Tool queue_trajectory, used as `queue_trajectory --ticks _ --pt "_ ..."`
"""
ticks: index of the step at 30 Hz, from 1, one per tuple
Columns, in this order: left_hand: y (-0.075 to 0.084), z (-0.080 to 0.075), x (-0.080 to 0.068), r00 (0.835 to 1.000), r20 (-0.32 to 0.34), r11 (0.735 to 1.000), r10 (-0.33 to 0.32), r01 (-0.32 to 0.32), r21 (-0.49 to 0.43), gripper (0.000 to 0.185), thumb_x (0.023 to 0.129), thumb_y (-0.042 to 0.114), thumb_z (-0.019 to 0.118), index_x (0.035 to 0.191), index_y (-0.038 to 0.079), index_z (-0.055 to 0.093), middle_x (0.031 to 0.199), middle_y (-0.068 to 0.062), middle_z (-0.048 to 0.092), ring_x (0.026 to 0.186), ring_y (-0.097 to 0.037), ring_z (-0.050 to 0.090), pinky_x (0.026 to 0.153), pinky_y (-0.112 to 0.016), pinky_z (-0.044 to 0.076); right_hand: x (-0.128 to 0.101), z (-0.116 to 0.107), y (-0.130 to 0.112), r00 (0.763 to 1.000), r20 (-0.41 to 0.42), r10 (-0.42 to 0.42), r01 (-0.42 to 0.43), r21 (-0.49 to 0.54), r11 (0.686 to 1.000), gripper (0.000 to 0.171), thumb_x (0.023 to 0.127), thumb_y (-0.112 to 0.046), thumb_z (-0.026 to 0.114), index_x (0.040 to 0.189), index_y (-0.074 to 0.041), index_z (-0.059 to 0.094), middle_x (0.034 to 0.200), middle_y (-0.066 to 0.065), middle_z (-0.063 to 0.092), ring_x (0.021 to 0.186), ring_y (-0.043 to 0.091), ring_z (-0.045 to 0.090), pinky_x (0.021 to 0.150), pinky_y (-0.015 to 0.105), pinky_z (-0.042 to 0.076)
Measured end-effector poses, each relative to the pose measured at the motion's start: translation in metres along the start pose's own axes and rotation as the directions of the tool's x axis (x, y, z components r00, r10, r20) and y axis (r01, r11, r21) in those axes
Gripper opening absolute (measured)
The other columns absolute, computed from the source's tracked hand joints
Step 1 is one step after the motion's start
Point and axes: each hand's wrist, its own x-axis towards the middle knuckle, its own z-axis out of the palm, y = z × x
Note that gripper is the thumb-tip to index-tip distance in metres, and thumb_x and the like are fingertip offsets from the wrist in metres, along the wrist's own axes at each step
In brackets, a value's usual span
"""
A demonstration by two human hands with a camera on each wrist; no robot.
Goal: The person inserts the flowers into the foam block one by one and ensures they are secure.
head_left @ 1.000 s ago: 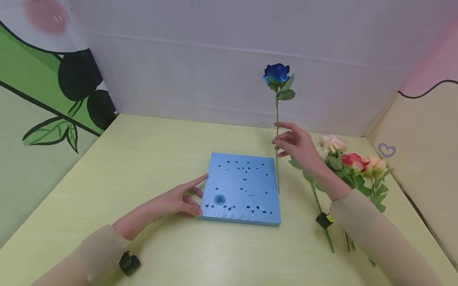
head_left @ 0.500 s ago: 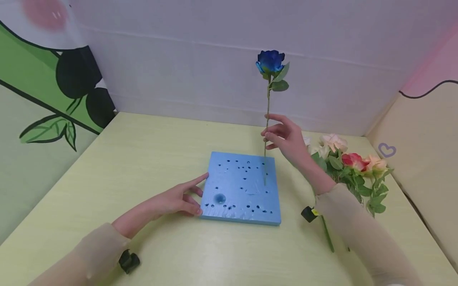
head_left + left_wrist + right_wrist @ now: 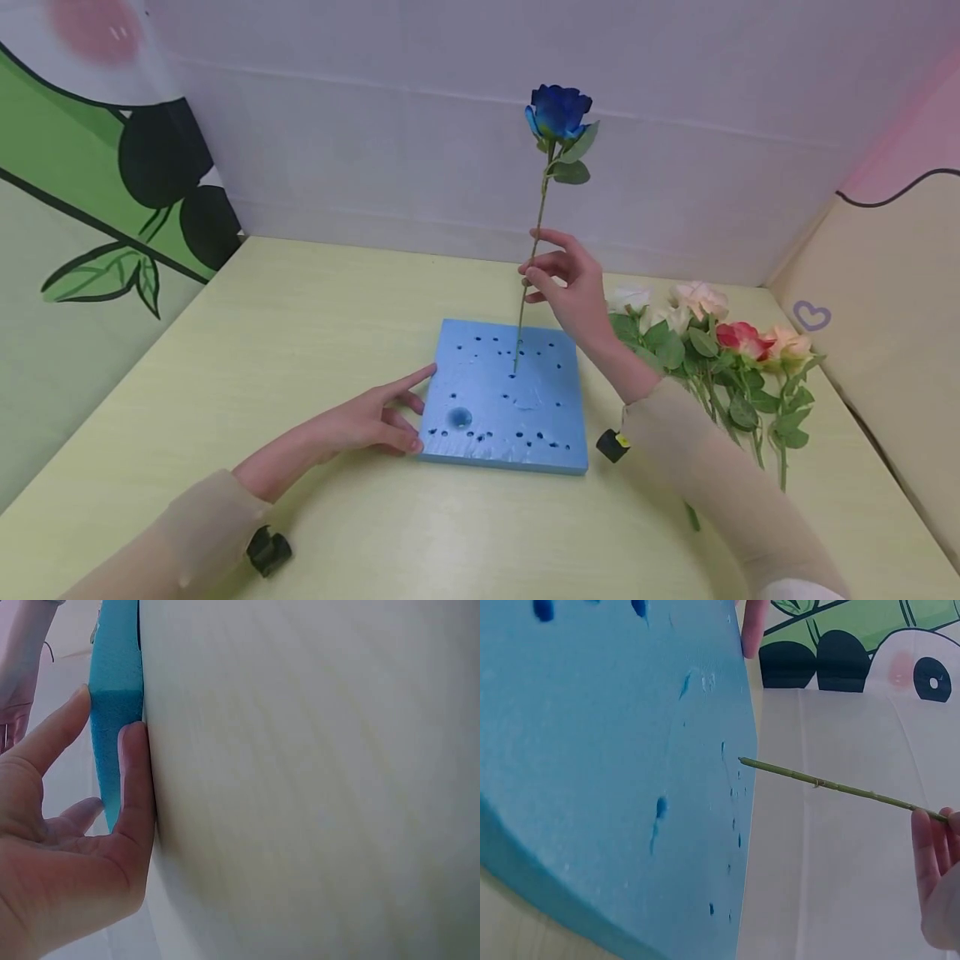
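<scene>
Blue rose (image 3: 558,111): single artificial stem, held near upright above centre frame, bloom at upper centre against the pale wall, leaning slightly right at the top. Pinched at mid-stem by the right hand (image 3: 564,282), thumb and fingertips closed on the stem (a light grasp, not a fist), so the lower end stays free to be aimed. Stem tip (image 3: 742,760) level with the foam face in the right wrist view; touching or just short of it cannot be told.

Blue foam block (image 3: 504,396): flat square slab, centre of the table, top face pitted with many small holes and one larger dent at lower left. Steadied by the left hand (image 3: 365,420), fingers straight and pressed against the block's left edge, gripping nothing (left wrist view confirms fingertips (image 3: 133,742) flat on the side wall), presumably to stop the slab sliding.

Loose flowers (image 3: 720,342): bunch of white, peach and red blooms with green leaves, lying on the table at right of frame, just behind the right forearm, within reach.

Table (image 3: 300,308): pale yellow-green top.

Panda mural (image 3: 112,167): left wall, upper left.

Markings: small heart outline (image 3: 811,315) at right; no readable writing or brand anywhere.
</scene>
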Motion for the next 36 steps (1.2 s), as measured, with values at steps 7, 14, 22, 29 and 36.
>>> queue_trajectory --ticks 7,14,22,29,36 --pt "0.001 0.001 -0.002 1.0 0.002 1.0 0.003 -0.003 -0.005 0.099 0.085 0.013 0.077 0.16 0.029 0.014 0.135 -0.02 0.043 0.096 -0.019 0.068 0.084 -0.033 0.058 0.006 0.021 0.002 0.998 -0.022 -0.058 0.058 -0.005 0.998 0.042 0.093 0.004 0.061 0.134 -0.005 0.055 0.095 0.027 0.068 0.077 0.016 0.067 0.063 0.03 0.06" --pt "0.002 0.001 -0.002 1.0 -0.013 1.0 -0.005 0.005 -0.002 0.1 0.085 0.015 0.077 0.16 0.021 0.011 0.135 -0.018 0.043 0.099 -0.018 0.066 0.086 -0.032 0.058 0.01 0.038 0.004 0.995 -0.036 -0.098 0.098 0.003 0.995 0.042 0.093 0.003 0.061 0.134 -0.004 0.054 0.094 0.027 0.067 0.077 0.026 0.067 0.062 0.028 0.059" --pt "-0.001 0.002 0.001 1.0 -0.024 0.999 -0.014 0.015 0.03 0.096 0.085 0.016 0.078 0.159 0.02 0.018 0.134 -0.017 0.044 0.1 -0.018 0.067 0.085 -0.031 0.057 0.013 0.05 0.003 0.99 -0.038 -0.136 0.137 0.018 0.99 0.039 0.094 0.002 0.059 0.133 -0.002 0.053 0.093 0.025 0.067 0.075 0.019 0.066 0.063 0.029 0.059" --pt "-0.003 0.0 0.001 0.999 -0.034 0.999 -0.032 0.033 0.031 0.096 0.084 0.016 0.078 0.159 0.021 0.019 0.135 -0.016 0.045 0.099 -0.018 0.067 0.085 -0.031 0.057 0.014 0.056 -0.003 0.989 -0.043 -0.14 0.14 0.008 0.99 0.04 0.093 0.006 0.056 0.133 0.002 0.052 0.093 0.028 0.066 0.073 0.008 0.064 0.063 0.033 0.059" --pt "-0.001 0.001 0.0 0.999 -0.031 0.999 -0.028 0.029 0.03 0.096 0.084 0.016 0.078 0.159 0.022 0.019 0.134 -0.017 0.045 0.099 -0.019 0.067 0.086 -0.03 0.057 0.011 0.062 -0.023 0.99 -0.032 -0.137 0.138 0.012 0.99 0.038 0.093 0.008 0.055 0.131 0.005 0.051 0.092 0.03 0.064 0.073 0.013 0.065 0.067 0.052 0.058"
